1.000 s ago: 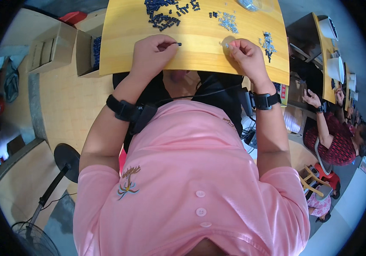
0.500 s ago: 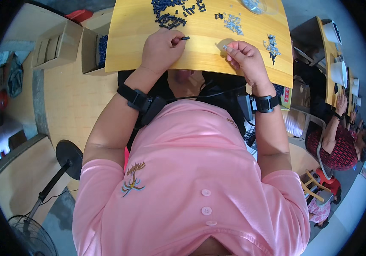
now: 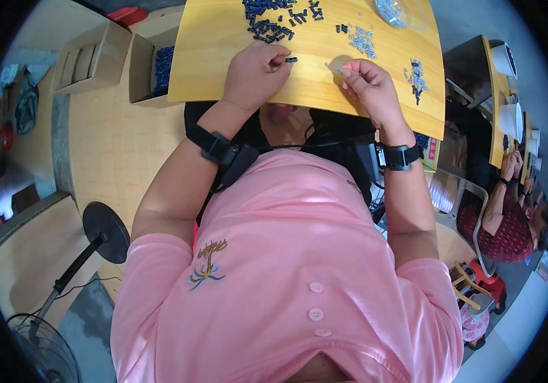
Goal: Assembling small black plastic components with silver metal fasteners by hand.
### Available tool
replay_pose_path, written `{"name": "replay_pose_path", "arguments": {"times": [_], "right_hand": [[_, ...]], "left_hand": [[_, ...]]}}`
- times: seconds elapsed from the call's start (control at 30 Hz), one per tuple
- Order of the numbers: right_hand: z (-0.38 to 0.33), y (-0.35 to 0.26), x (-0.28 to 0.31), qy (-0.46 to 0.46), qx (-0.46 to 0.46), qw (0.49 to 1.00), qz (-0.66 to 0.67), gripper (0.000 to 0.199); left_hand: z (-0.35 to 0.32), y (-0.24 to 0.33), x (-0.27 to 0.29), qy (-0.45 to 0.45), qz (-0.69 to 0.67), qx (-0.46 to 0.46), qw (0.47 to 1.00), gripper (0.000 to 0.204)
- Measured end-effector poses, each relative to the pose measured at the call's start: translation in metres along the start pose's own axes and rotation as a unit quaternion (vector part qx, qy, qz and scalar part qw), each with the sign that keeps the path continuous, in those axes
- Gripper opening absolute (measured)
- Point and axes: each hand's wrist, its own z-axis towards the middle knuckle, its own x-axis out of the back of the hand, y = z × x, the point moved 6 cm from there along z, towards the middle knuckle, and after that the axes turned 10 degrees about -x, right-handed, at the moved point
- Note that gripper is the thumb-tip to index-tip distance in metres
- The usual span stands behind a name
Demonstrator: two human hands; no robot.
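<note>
My left hand (image 3: 256, 73) is over the wooden table (image 3: 216, 76), its fingers closed on a small black cylindrical part (image 3: 291, 60) that sticks out to the right. Across from it, my right hand (image 3: 371, 86) pinches a tiny clear piece (image 3: 341, 70) between thumb and forefinger. The two pieces are apart. Beyond my left hand lies a heap of black parts (image 3: 269, 29). A scatter of small clear pieces (image 3: 363, 42) is spread beyond my right hand. To its right is a mixed pile of clear and black pieces (image 3: 416, 78).
A clear round dish (image 3: 391, 13) of small pieces stands at the table's far side. Left of the table are an open carton (image 3: 148, 70) with dark parts and another cardboard box (image 3: 92, 57). A floor fan (image 3: 44, 348) stands lower left. Co-workers sit at tables on the right.
The view has shifted slightly, so the table and both hands sit a little further right in it. Both hands keep their holds and stay about as far apart.
</note>
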Motion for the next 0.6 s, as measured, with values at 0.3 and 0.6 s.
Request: {"name": "replay_pose_path", "arguments": {"times": [0.3, 0.6], "right_hand": [[0.006, -0.005, -0.013, -0.006, 0.001, 1.0, -0.024, 0.012], [0.008, -0.017, -0.04, -0.073, 0.014, 0.997, 0.004, 0.011]], "left_hand": [[-0.003, -0.002, 0.002, 0.023, -0.039, 0.001, 0.999, 0.025], [0.0, 0.008, 0.011, -0.01, -0.178, 0.003, 0.984, 0.023]]}}
